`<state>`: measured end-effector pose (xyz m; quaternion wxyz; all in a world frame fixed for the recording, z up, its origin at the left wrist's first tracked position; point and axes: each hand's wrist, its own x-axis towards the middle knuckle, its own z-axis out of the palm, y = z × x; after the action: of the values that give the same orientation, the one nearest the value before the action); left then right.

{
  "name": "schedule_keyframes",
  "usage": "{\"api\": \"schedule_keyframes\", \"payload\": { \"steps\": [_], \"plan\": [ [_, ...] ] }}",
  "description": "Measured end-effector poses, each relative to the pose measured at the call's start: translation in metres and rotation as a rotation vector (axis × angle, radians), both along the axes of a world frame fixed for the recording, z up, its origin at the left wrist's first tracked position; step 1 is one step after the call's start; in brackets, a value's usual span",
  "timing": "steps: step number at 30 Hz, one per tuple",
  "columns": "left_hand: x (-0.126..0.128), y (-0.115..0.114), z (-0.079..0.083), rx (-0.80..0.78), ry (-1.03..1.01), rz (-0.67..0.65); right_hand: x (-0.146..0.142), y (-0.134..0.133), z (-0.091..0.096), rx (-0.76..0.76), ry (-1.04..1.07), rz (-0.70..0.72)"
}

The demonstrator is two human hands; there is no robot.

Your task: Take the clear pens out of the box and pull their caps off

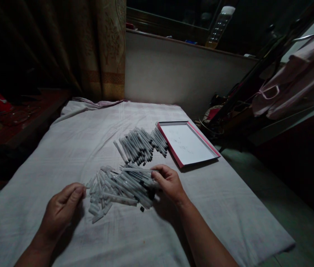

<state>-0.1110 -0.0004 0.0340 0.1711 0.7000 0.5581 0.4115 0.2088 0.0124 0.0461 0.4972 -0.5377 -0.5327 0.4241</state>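
My right hand pinches one end of a slim translucent pen, which points left above a loose pile. To the left of the pile, my left hand is closed, thumb against forefinger, on a small clear pen cap. Beneath and between the hands lie clear pen caps and several pen barrels, some with dark ends. A small black plug rests on the cloth in front. Farther back, capped-looking pens are laid side by side in a slanting stack.
A shallow box lid with pink-red sides and a white inside stands at the right, touching the pens. A pale cloth covers the table. Behind are a curtain and a sill with a plastic bottle. Clothes hang at right.
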Motion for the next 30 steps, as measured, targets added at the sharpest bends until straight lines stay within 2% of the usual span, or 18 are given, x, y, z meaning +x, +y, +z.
{"api": "schedule_keyframes", "payload": {
  "steps": [2,7,10,13,17,22,26,30],
  "plan": [
    [0.000,0.004,-0.002,0.025,-0.012,0.023,0.001,-0.001,-0.005,0.066,-0.144,-0.044],
    [0.003,0.013,-0.008,0.161,0.177,0.062,-0.005,-0.011,-0.019,0.258,-0.490,-0.079],
    [0.001,0.016,-0.012,0.168,0.233,0.041,-0.006,-0.016,-0.022,0.302,-0.629,-0.037],
    [0.000,0.016,-0.015,0.162,0.238,0.025,-0.005,-0.013,-0.017,0.303,-0.705,-0.021],
    [0.002,0.015,-0.017,0.162,0.208,0.051,-0.015,0.007,0.000,0.260,-0.840,0.034],
    [0.004,0.014,-0.020,0.135,0.124,0.107,-0.054,0.049,0.023,0.147,-1.106,0.191],
    [0.004,0.014,-0.019,0.113,0.081,0.142,-0.085,0.079,0.030,0.027,-1.270,0.249],
    [0.005,0.014,-0.021,0.106,0.073,0.141,-0.104,0.100,0.031,-0.134,-1.308,0.298]
  ]
}}
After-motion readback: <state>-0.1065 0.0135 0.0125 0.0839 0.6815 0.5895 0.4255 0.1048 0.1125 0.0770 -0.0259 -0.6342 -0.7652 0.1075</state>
